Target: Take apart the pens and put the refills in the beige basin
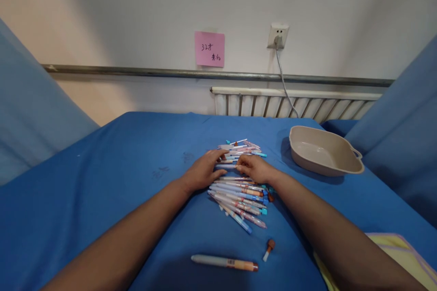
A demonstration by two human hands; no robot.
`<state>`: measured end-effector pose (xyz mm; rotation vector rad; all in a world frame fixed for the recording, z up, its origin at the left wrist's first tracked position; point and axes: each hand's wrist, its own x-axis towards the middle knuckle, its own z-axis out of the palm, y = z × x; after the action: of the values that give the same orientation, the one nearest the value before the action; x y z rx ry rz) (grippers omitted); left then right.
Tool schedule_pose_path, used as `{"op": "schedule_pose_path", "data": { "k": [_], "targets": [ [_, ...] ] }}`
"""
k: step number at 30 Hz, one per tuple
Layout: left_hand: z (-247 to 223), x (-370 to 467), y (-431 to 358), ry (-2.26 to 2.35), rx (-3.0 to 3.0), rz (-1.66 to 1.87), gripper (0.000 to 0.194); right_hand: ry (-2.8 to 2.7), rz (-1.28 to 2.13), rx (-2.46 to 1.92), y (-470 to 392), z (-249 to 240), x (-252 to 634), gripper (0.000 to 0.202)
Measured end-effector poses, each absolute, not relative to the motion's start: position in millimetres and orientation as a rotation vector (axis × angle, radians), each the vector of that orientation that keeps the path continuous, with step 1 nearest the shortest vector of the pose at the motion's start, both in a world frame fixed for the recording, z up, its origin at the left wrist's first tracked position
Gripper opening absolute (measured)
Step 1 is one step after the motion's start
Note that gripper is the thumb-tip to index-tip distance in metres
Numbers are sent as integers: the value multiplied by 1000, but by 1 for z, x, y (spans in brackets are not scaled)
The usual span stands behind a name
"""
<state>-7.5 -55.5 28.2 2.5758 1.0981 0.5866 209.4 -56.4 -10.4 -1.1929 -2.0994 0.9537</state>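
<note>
A loose pile of slim pens (pixel 239 193), pastel-coloured with some blue and orange ends, lies across the blue cover. My left hand (pixel 205 171) is at the pile's left side, thumb and fingers apart around the left ends of some pens. From the right, my right hand (pixel 256 168) pinches the end of a whitish pen (pixel 226 167) lying between both hands. Nearer to me, apart from the pile, are a grey-and-orange pen (pixel 225 263) and a small brown-topped piece with a pale tip (pixel 269 250).
On the right stands a beige plastic basin (pixel 324 150) with a handle. A yellow cloth (pixel 399 254) lies under my right forearm. Behind the blue-covered surface (pixel 102 182) are a radiator (pixel 266 102), a metal rail (pixel 164 72) and a plugged-in cord (pixel 284 77). Blue curtains (pixel 30 113) hang at both sides.
</note>
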Motion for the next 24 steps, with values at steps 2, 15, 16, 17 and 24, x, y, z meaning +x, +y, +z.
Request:
{"op": "schedule_pose_path", "data": {
  "k": [2, 15, 16, 17, 24],
  "targets": [
    [29, -8, -55, 1101, 2596, 529, 35, -2119, 924, -1209, -56, -10, 210, 9],
    [22, -22, -43, 1226, 2490, 421, 28, -2176, 715, -1345, -43, -4, 245, 9],
    [20, -18, -45, 1226, 2491, 424, 28, -2147, 740, -1317, -45, -4, 240, 11],
    [18, -14, -46, 1223, 2502, 422, 29, -2109, 782, -1272, -47, -4, 233, 12],
    [24, -16, -45, 1277, 2620, 309, 24, -2043, 836, -1294, -51, -9, 205, 10]
  ]
}}
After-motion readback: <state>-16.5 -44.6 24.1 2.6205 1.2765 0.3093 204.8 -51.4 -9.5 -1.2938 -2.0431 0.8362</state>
